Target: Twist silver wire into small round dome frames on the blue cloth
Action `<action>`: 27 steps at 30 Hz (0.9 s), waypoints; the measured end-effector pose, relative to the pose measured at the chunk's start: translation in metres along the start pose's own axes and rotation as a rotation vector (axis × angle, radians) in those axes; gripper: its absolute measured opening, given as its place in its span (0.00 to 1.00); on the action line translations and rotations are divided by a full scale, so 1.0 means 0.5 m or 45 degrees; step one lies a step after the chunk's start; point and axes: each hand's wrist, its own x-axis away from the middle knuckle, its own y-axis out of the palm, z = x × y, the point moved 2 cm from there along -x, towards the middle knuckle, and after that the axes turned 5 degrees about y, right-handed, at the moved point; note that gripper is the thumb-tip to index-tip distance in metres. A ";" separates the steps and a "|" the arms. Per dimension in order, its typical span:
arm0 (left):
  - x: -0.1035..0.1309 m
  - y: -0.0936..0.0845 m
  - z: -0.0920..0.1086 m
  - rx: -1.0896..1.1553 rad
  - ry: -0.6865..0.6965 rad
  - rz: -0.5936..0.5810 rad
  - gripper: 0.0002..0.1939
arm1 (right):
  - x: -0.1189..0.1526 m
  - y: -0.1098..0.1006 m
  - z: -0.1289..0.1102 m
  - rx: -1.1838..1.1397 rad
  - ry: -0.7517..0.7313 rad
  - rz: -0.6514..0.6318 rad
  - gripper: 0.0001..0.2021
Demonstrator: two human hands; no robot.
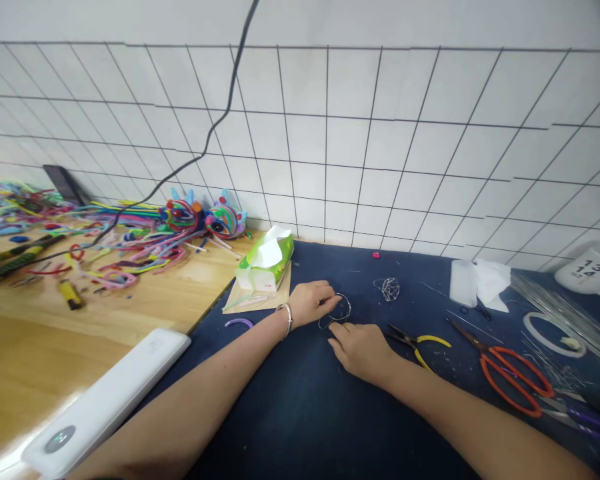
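A thin silvery wire ring (349, 308) is held low over the dark blue cloth (300, 413), with a loose wire end curling out on its left. My left hand (314, 301), a bracelet on its wrist, pinches the ring's upper left side. At the lower edge, the fingers of my right hand (360, 347) are closed on the wire; their tips partly hide it. Just beyond, to the right, rests a small wire cage-like ball (391, 289). Yellow-handled pliers (417, 341) lie beside my right hand.
Orange-handled scissors (513, 373), a white coil (554, 335) and wire lengths (570, 313) lie right, below a mug (590, 270). A tissue pack (266, 260) stands behind my left hand. A white power bank (110, 400) and colourful pipe cleaners (130, 247) are left. A black cable (210, 137) hangs across.
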 end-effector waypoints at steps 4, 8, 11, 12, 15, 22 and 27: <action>0.001 -0.003 -0.003 0.046 0.005 -0.010 0.18 | 0.005 0.001 0.005 -0.045 -0.051 0.075 0.12; 0.003 -0.005 -0.011 0.159 -0.001 -0.026 0.16 | 0.006 -0.011 0.020 -0.218 -0.043 0.226 0.12; 0.006 -0.009 -0.017 0.296 -0.038 -0.021 0.14 | 0.000 -0.031 0.049 -0.403 0.129 0.366 0.11; 0.007 -0.010 -0.019 0.345 -0.068 -0.009 0.14 | -0.004 -0.037 0.060 -0.456 0.198 0.405 0.11; 0.011 -0.012 -0.028 0.475 -0.199 0.038 0.14 | -0.016 -0.046 0.094 -0.573 0.356 0.448 0.10; 0.016 -0.001 -0.069 0.617 -0.455 0.160 0.15 | -0.030 -0.026 0.124 -0.645 0.451 0.395 0.08; 0.019 0.005 -0.086 0.815 -0.577 0.119 0.15 | -0.033 -0.052 0.159 -0.666 0.505 0.550 0.09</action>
